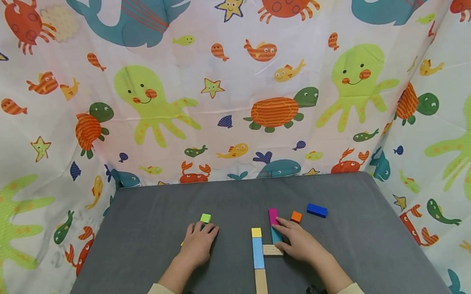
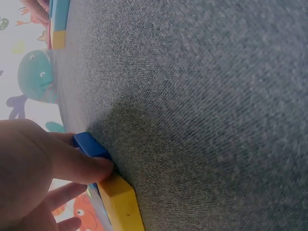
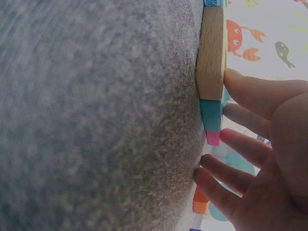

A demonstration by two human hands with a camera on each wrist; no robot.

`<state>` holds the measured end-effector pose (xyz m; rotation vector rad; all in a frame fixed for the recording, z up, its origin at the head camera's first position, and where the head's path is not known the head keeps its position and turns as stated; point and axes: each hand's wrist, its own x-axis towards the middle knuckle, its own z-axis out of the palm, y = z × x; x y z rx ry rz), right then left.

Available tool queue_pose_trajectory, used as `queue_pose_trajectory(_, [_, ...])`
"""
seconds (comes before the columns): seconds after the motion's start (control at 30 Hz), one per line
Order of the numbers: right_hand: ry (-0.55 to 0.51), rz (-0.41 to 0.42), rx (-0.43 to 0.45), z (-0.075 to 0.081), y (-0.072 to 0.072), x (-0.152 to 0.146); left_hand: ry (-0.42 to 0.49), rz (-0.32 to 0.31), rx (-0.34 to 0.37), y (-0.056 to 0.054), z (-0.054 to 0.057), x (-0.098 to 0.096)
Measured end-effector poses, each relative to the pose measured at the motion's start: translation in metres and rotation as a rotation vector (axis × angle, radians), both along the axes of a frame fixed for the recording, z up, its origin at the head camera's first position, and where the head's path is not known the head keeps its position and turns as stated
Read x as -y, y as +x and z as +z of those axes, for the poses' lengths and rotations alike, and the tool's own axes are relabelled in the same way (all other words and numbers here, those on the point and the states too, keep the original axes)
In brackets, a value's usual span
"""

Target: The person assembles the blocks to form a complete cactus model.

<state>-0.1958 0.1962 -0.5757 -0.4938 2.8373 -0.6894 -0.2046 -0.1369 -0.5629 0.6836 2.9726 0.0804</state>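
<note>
My left hand (image 1: pixel 197 243) lies over a few blocks at the left. In the left wrist view its thumb presses a blue block (image 2: pixel 91 146), with a finger behind that block. A yellow block (image 2: pixel 121 204) adjoins the thumb tip. Beyond the fingertips shows a green block (image 1: pixel 205 217). My right hand (image 1: pixel 305 244) has its fingers extended beside a row of a pink block (image 1: pixel 273 214) and a teal block (image 1: pixel 276 236). Its thumb touches the end of a short wooden block (image 3: pixel 211 57), which lies crosswise against the teal one.
Left of the right hand runs a straight column: a small yellow block (image 1: pixel 256 232), a light blue block (image 1: pixel 258 252) and a long wooden block (image 1: pixel 261 289). An orange block (image 1: pixel 296 217) and a dark blue block (image 1: pixel 317 210) lie farther right. A printed curtain (image 1: pixel 236 156) borders the grey table (image 1: pixel 353 248).
</note>
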Motion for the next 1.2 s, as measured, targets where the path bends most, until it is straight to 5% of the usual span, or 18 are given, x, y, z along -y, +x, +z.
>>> queue_pose_trajectory(0.23, [0.001,-0.002,-0.003,-0.001,0.000,-0.001,0.106,0.072,-0.036,-0.007,-0.007,-0.009])
queue_pose_trajectory(0.43, [0.013,-0.003,-0.008,-0.003,-0.001,-0.001,0.359,0.148,0.130,-0.011,-0.014,-0.021])
queue_pose_trajectory(0.57, [0.017,-0.004,-0.009,-0.003,-0.001,-0.001,0.403,0.193,0.233,-0.012,-0.021,-0.028])
queue_pose_trajectory(0.73, [0.008,0.000,-0.002,-0.002,-0.001,-0.001,0.444,0.220,0.263,-0.014,-0.028,-0.030])
queue_pose_trajectory(1.03, [0.010,-0.007,-0.016,-0.004,-0.001,-0.002,0.648,0.263,0.340,-0.023,-0.029,-0.024])
queue_pose_trajectory(1.2, [0.001,-0.004,-0.014,-0.004,-0.001,-0.002,0.674,0.283,0.309,-0.027,-0.030,-0.030])
